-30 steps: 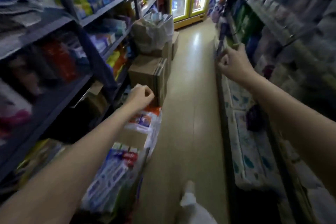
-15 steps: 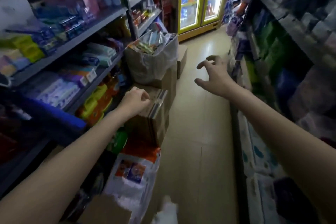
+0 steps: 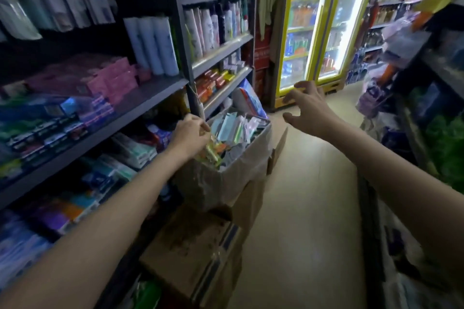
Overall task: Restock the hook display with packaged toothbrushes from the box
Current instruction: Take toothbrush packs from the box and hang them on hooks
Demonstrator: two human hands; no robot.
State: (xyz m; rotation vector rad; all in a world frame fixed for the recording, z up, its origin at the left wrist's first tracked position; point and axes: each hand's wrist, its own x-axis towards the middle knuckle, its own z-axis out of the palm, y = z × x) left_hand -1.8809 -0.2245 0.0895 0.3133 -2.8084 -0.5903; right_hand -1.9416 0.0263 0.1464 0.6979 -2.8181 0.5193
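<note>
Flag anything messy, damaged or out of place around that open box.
The packaged toothbrushes lie jumbled at mixed angles in the box, whose plastic liner looks crumpled. It sits atop stacked cartons in the aisle. No spill or damage is visible.

No text, brand, number or sign can be read anywhere in the view. The packaged toothbrushes (image 3: 233,130) in the box (image 3: 226,183) show only patches of colour, too blurred for letters. The pink packs (image 3: 100,78) and white bottles (image 3: 150,45) on the left shelves (image 3: 140,98) carry print that is smeared beyond reading. The red carton (image 3: 261,52) beside the drinks fridge (image 3: 313,32) bears pale marks that may be characters, but they cannot be made out. The bottle labels behind the fridge glass are washed out by the light.
</note>
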